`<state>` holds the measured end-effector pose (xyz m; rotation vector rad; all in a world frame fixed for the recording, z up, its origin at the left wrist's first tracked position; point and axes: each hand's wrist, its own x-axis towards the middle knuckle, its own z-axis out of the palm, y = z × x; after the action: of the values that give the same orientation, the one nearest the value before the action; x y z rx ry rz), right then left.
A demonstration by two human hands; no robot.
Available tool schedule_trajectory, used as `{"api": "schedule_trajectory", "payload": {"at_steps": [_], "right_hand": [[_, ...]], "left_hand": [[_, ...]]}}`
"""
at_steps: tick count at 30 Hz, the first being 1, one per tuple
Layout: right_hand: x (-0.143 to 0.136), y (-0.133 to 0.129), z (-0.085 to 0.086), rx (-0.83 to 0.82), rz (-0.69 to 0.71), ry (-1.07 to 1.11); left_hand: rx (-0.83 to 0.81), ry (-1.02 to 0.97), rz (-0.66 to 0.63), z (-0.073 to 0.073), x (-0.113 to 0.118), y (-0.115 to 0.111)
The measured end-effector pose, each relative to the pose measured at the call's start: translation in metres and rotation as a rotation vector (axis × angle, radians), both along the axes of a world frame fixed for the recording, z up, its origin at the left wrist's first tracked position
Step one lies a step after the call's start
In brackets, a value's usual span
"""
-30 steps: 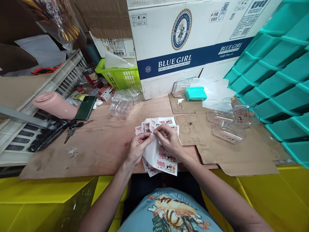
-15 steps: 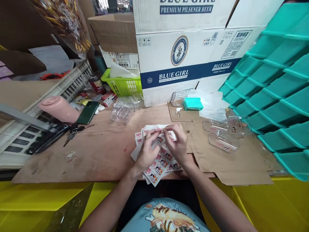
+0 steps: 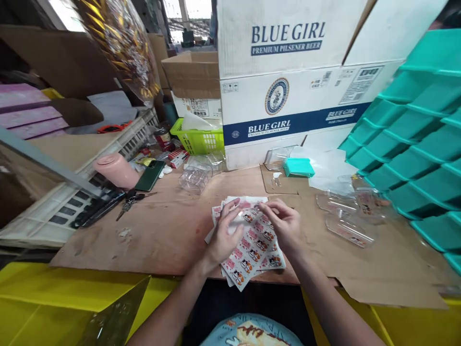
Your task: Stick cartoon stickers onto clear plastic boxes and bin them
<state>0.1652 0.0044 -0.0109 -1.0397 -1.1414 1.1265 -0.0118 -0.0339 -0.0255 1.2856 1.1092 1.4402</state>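
Observation:
Several sheets of stickers [image 3: 252, 254], printed with cartoon cats and pink lettering, lie in an uneven stack on the wooden tabletop in front of me. Just above their far end, a small clear sticker with a pinkish print [image 3: 247, 204] is stretched between my fingertips; its edges are blurred. My left hand [image 3: 225, 235] has its fingers curled at the sticker's left side, the thumb lower and apart. From the right, my right hand [image 3: 286, 226] pinches the other end between thumb and forefinger. Both hands cover parts of the sheets.
Clear plastic lids [image 3: 349, 229], some bearing cat stickers, lie on cardboard at right. Stacked turquoise trays [image 3: 414, 158] rise behind them. A turquoise box [image 3: 298, 167] and clear containers [image 3: 196, 175] stand farther back. Keys [image 3: 127, 204], a phone [image 3: 150, 175] and a pink bottle [image 3: 117, 170] are at left.
The view has tilted up and shifted left, so everything appears lower and further right. My fingertips have moved apart, and the clear sticker now shows between them.

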Motion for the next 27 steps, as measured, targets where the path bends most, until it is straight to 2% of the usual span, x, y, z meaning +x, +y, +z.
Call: {"api": "schedule_trajectory", "payload": {"at_steps": [2, 4, 7, 9, 11, 13, 16, 21, 24, 27], "right_hand": [[0.010, 0.000, 0.004, 0.098, -0.107, -0.040], [0.018, 0.000, 0.007, 0.129, -0.148, -0.042], [0.013, -0.005, 0.009, 0.106, -0.065, -0.048], [-0.001, -0.011, 0.007, 0.085, 0.081, -0.074], [-0.016, -0.017, 0.004, 0.081, 0.230, -0.105], [-0.024, -0.020, 0.000, 0.089, 0.312, -0.130], [-0.027, -0.022, -0.004, 0.095, 0.354, -0.148], [-0.048, -0.024, -0.002, 0.131, 0.448, -0.061], [-0.073, -0.013, -0.002, 0.126, 0.466, 0.008], [-0.099, 0.012, -0.008, 0.116, 0.519, 0.038]], "left_hand": [[0.044, 0.122, 0.228, -0.001, -0.030, 0.014], [-0.002, 0.094, 0.412, -0.003, -0.069, 0.037], [-0.145, 0.024, 0.434, -0.011, -0.116, 0.080], [-0.172, 0.055, 0.406, -0.017, -0.131, 0.104], [-0.167, 0.125, 0.372, -0.022, -0.136, 0.116], [-0.133, 0.233, 0.344, -0.025, -0.136, 0.116], [-0.048, 0.428, 0.328, -0.029, -0.138, 0.106], [0.045, 0.662, 0.270, -0.031, -0.135, 0.089], [0.085, 0.712, 0.232, -0.030, -0.124, 0.077], [0.112, 0.728, 0.180, -0.026, -0.116, 0.060]]}}
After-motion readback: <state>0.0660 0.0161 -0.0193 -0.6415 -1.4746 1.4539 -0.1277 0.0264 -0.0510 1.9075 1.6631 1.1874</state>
